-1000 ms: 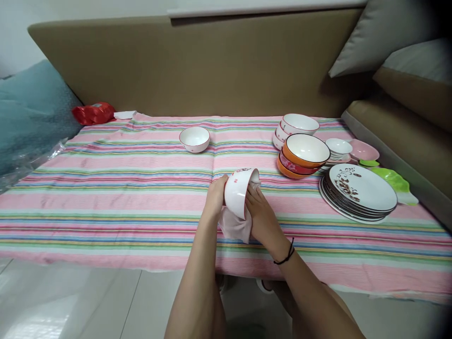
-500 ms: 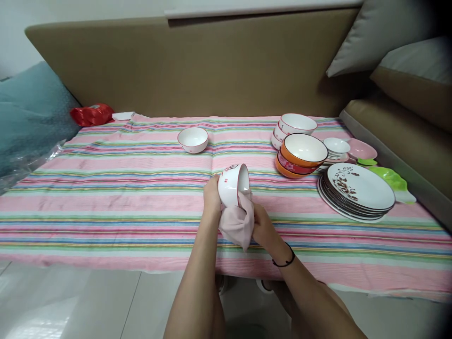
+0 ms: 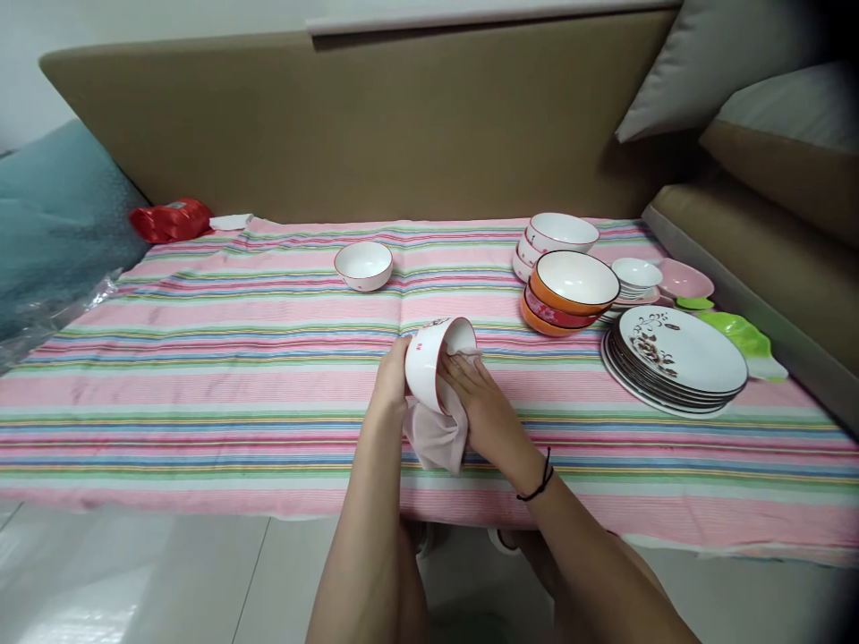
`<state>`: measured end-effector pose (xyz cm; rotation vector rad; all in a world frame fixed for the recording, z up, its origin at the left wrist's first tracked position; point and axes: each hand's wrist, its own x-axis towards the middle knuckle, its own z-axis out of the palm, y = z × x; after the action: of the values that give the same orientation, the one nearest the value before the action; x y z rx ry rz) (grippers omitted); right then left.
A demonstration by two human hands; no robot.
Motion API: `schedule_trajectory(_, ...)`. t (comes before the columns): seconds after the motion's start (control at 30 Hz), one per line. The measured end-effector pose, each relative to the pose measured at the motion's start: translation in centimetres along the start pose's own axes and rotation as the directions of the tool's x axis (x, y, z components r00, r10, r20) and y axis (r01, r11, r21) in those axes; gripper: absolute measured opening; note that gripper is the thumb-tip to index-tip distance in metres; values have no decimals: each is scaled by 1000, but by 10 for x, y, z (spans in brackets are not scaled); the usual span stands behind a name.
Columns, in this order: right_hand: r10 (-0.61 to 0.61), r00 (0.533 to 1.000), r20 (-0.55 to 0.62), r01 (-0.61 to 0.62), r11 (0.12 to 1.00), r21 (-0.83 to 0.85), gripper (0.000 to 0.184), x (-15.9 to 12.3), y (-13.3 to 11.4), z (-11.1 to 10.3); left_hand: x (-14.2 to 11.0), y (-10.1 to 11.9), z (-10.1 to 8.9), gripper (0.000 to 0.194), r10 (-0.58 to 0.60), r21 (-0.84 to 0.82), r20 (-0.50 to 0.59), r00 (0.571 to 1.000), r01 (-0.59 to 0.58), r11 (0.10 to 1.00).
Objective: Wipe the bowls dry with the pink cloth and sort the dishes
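My left hand (image 3: 391, 374) grips a white bowl (image 3: 424, 362) with a red rim and small red marks, from its left side. The bowl is tilted, its mouth turned to the right. My right hand (image 3: 478, 401) reaches into the mouth with fingers stretched and pressed against a pale pink cloth (image 3: 436, 438). Part of the cloth lies inside the bowl and the rest hangs below it. The fingertips are partly hidden by the bowl's rim. Farther back, another white bowl (image 3: 363, 266) stands upright on the striped cloth (image 3: 268, 385).
To the right stand stacked white bowls (image 3: 562, 234), orange and red bowls (image 3: 572, 291), a pile of plates (image 3: 681, 358), small white dishes (image 3: 636, 273), a pink bowl (image 3: 684, 279) and a green dish (image 3: 738, 335). A red packet (image 3: 171, 221) lies far left.
My right hand has moved from outside the bowl up into its mouth, its fingers now stretched over the cloth. The bowl has shifted slightly left and its mouth has turned a little more toward me.
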<state>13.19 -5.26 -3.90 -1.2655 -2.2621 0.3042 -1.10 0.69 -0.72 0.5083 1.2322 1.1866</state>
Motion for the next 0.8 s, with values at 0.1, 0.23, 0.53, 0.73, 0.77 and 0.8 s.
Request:
schedule_trajectory(0.1,-9,1000,2,9,985,174,54,0,-9,-2,-2,-2,3,27,-9,-75,-93,996,2,997)
schedule_trajectory(0.23,120,992,45,-127,857,499,47,-1,-24,-4,-2,-5,6,21,13,-79,-129,992,-23,997)
schedule_trajectory(0.53,432,902,27,-158,271,950,14,3,-32,-12,-3,-10,17,26,387,258,144,911,-412,874)
schedule_trajectory(0.73,640,724,256,-191,-172,967,18,6,-22,-20,-13,-2,6,34,590,657,304,748,-613,439)
schedule_trajectory(0.77,649,716,255,-174,-187,967,19,7,-20,-20,-14,0,4,34,600,677,344,722,-634,374)
schedule_trajectory(0.8,659,710,248,-152,-200,968,19,8,-19,-20,-15,1,2,35,612,678,392,687,-665,313)
